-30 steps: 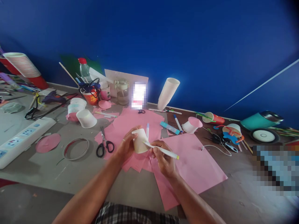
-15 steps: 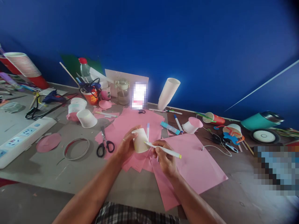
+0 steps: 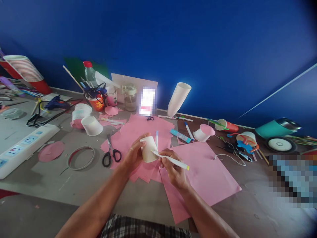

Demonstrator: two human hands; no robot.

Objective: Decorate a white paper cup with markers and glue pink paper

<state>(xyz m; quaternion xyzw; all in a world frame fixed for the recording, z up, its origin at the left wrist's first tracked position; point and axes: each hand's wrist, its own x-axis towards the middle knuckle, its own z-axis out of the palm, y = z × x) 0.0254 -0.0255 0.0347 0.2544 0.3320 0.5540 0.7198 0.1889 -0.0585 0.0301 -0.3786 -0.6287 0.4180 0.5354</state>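
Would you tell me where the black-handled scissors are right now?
The scissors lie on the table, just left of the left hand, beside the wire ring.

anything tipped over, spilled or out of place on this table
Nothing looks spilled, but several cups are off their bases: a white cup lies tipped left of the scissors, a pink-topped cup lies on its side, and the white cup stack leans against the wall. The left hand holds a cup; the right hand holds a marker.

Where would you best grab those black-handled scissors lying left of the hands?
Probably by the black handle loops of the scissors, coming from above on the near side. They lie flat on the table, blades pointing away toward the wall, so the loops are the closest, blunt part.
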